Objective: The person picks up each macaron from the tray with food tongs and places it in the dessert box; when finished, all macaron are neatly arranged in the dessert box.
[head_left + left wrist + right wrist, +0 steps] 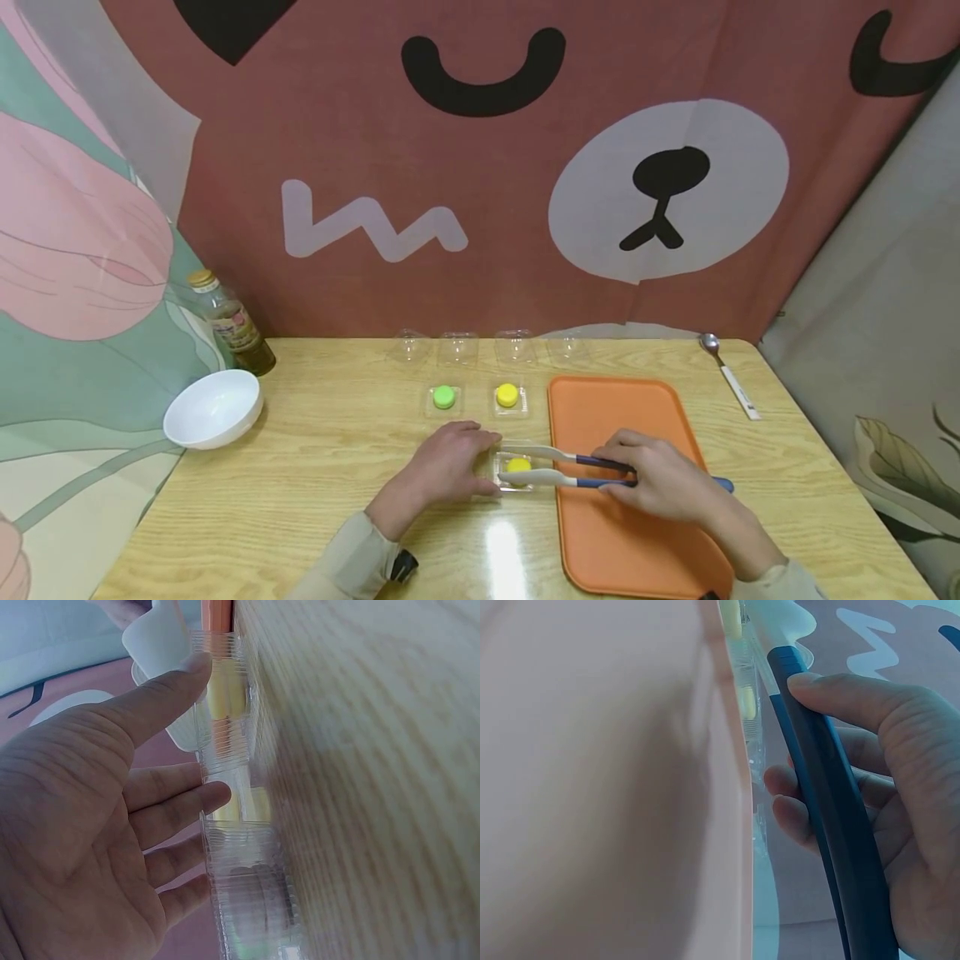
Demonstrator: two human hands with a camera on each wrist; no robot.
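My right hand (663,477) grips a pair of tongs (600,482) with blue handles and whitish tips. The tong arms stand apart, reaching left past the tray's edge over a yellow macaron (518,467). That macaron sits in a small clear plastic box base (504,486), and one tong tip overlaps it in the head view. At the left side of this base is my left hand (442,465), thumb and fingers spread. In the left wrist view its thumb (161,697) extends to the clear plastic rim, with the other fingers loosely extended.
Behind sit a green macaron (444,397) and another yellow macaron (507,394) on clear bases. Several clear lids (459,348) line the table's back edge. An orange tray (622,542) lies under the right hand. A spoon (735,385), white bowl (202,412) and bottle (238,332) stand farther out.
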